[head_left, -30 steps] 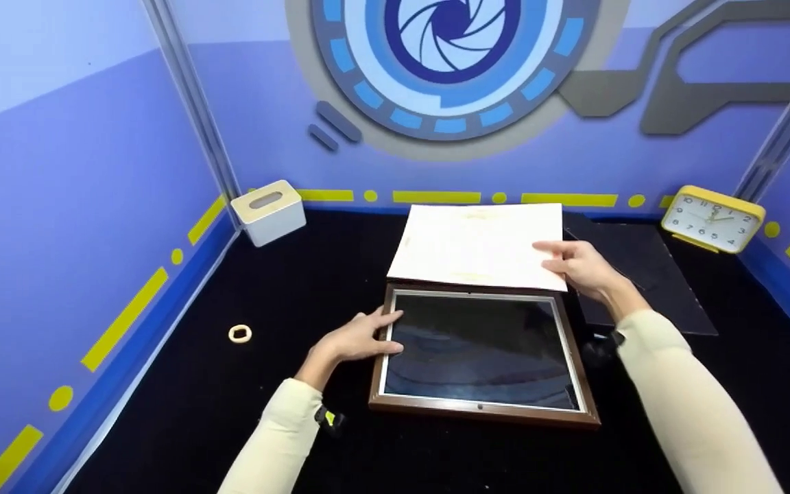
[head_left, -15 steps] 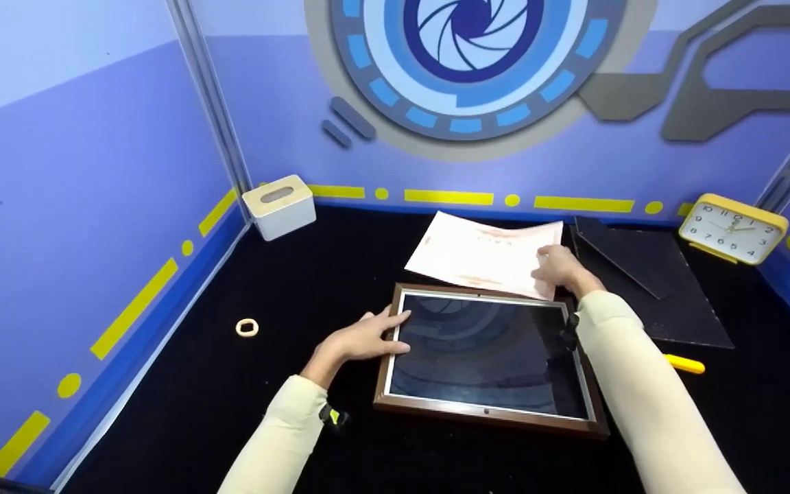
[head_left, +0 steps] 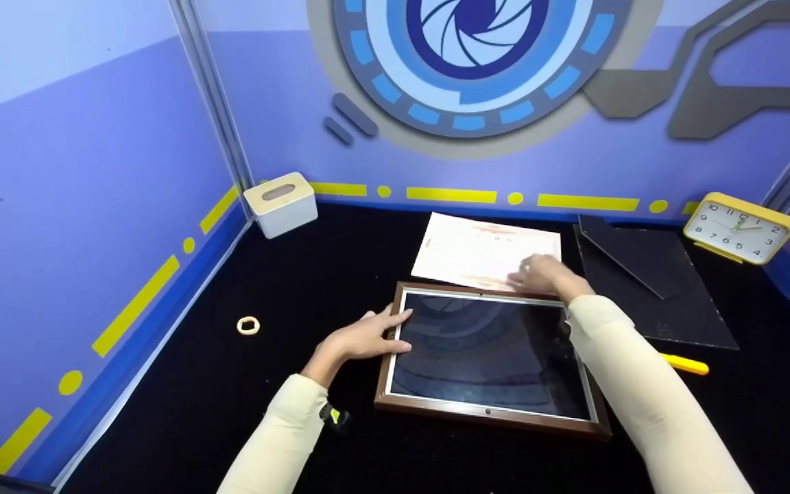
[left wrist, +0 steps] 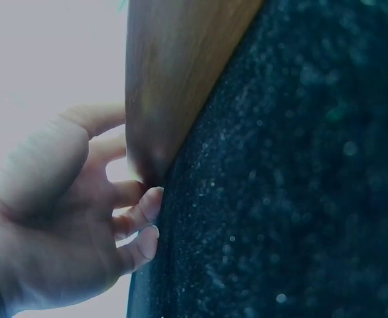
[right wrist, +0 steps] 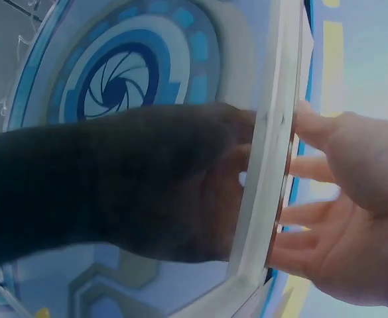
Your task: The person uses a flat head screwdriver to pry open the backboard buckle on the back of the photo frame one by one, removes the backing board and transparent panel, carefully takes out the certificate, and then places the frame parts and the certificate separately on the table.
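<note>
A brown picture frame (head_left: 492,413) with a silvery inner border lies flat, its dark glossy pane reflecting the wall. My left hand (head_left: 361,338) rests on its left edge, thumb and a finger reaching over onto the rim; in the left wrist view other fingertips touch down beside the wooden side (left wrist: 164,73). Behind the frame lies a pale printed sheet, like a certificate (head_left: 460,250). My right hand (head_left: 544,273), blurred, is over the sheet's near right part, just beyond the frame's far edge. In the right wrist view its fingers (right wrist: 306,215) extend toward that edge, partly hidden behind it.
A black backing board (head_left: 655,288) with a stand flap lies at the right. Near it are a yellow-handled object (head_left: 686,363) and a yellow clock (head_left: 739,228). A tissue box (head_left: 282,206) stands back left; a small pale ring (head_left: 248,326) lies at left.
My right hand has laid the sheet down behind the frame and moved left and nearer along it. The left hand has stayed on the frame's edge. The head view has shifted slightly.
</note>
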A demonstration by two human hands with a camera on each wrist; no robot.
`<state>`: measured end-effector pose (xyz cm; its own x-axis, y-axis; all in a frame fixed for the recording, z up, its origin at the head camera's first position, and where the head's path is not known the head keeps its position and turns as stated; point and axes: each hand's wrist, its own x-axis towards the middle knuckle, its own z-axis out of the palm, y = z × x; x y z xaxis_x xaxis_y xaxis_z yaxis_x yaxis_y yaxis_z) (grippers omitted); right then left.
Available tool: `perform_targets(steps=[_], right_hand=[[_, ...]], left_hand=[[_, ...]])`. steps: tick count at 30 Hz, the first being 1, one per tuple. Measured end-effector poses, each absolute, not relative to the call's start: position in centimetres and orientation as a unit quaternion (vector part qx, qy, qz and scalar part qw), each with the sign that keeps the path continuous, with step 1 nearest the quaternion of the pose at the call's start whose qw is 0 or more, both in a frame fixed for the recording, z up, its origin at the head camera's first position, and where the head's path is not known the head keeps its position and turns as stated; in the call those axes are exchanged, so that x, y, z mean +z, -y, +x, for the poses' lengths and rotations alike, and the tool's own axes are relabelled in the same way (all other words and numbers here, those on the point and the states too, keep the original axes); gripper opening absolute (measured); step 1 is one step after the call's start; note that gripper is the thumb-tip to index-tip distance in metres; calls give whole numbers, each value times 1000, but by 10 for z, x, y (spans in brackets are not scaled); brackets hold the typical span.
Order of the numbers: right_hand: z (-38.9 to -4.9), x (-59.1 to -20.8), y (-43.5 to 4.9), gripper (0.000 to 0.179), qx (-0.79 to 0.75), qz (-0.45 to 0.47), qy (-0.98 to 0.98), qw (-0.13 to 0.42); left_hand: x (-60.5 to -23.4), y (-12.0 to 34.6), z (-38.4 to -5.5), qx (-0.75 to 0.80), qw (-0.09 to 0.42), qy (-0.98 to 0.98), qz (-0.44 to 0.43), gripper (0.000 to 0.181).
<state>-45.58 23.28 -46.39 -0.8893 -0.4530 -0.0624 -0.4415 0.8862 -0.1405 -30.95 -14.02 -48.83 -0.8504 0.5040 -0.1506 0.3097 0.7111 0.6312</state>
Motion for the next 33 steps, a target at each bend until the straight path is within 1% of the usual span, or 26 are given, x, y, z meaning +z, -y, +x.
perform_targets(steps=[2,3,5,10,12,16,21,24,25,26,30,33], right_hand=[[-457,-464,-228,39,-32,-275,-959,68],[-457,-463,-227,40,-30,-278,-957,80],[-459,-463,-225,40,-13,-293,-952,86],[-465,-462,-229,27,-89,-262,-955,109],[-467,-463,-230,24,-111,-254,-954,110],[-473,-466,-232,22,-104,-261,-954,107],[-478,-467,-233,26,-85,-268,-952,118],[-478,-466,-234,21,-82,-263,-954,117],[-478,-466,-235,23,-87,-252,-956,121],[-477,-466,-235,29,-95,-241,-957,126],[-474,-468,-235,72,-123,-200,-961,144],[-481,-477,-235,89,-125,-191,-963,146]], left_hand=[[-489,139,-309,309,158,-911,223,75],[-489,138,-309,309,159,-911,223,76],[-489,138,-309,312,159,-909,225,76],[-488,138,-309,313,157,-910,221,76],[-488,138,-309,313,158,-911,217,76],[-488,139,-308,313,161,-911,214,76],[-489,139,-308,309,159,-913,216,77],[-489,139,-308,311,157,-912,217,77],[-489,139,-308,310,157,-912,217,77],[-489,139,-308,310,157,-912,217,77],[-489,139,-308,313,163,-911,213,77],[-488,139,-308,316,166,-910,212,76]])
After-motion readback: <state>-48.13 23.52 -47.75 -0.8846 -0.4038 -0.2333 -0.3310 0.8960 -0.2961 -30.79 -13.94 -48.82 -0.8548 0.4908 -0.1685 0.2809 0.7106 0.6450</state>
